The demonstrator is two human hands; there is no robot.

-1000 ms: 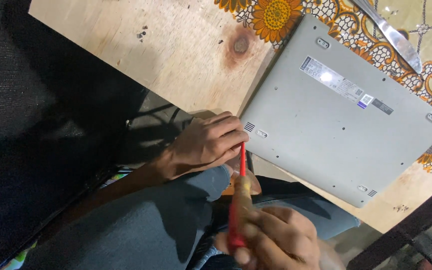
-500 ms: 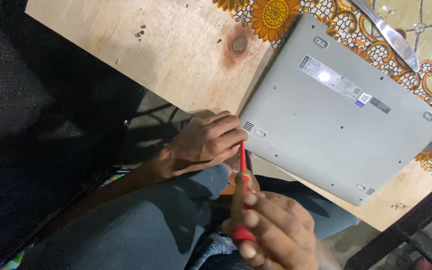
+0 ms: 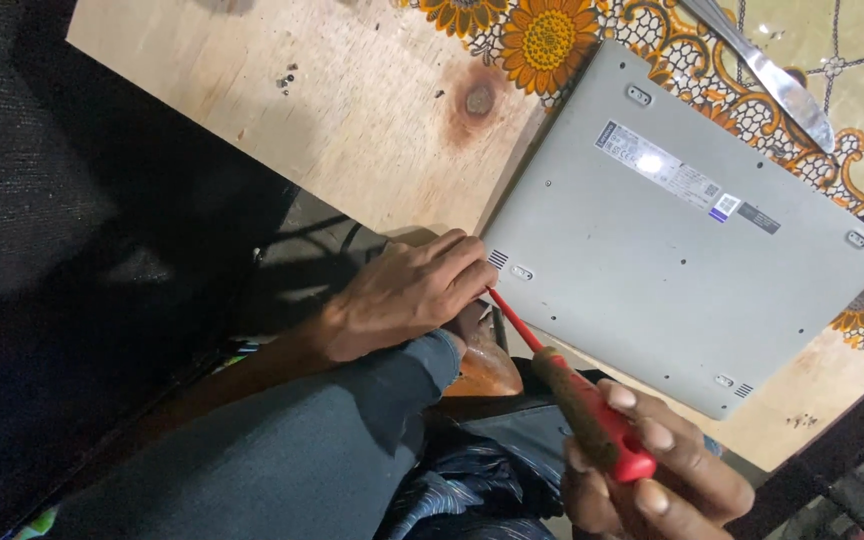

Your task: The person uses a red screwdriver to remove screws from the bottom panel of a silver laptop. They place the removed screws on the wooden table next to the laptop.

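a grey laptop (image 3: 667,255) lies upside down on a plywood board (image 3: 352,110), its base panel facing up; everything here is placed from that laptop. its near corner, the one with a small vent grille and a rubber foot, hangs close to the board's edge above the person's lap.

the left hand (image 3: 407,295) rests at that near corner, fingers curled together and lying against the laptop's edge, fingertips touching the tip end of the screwdriver (image 3: 572,385). whether it truly pinches the shaft or only steadies it, i cannot tell. the right hand (image 3: 652,470) sits below the laptop's near long side, closed around the screwdriver's dark and red handle, with the red shaft slanting up toward the corner by the vent.

beyond the laptop's far side lies a sunflower-patterned cloth (image 3: 552,35), and on it a metal knife (image 3: 767,75). a few tiny dark specks, perhaps screws, sit on the board well away from the laptop's far corner.

the laptop looks stiff and moderately heavy, with a smooth shell likely to slide on the wood; it is best held flat by its edges or pressed at a corner. the screwdriver is light, rigid and thin; the handle gives the grip, the shaft needs guiding near its tip.
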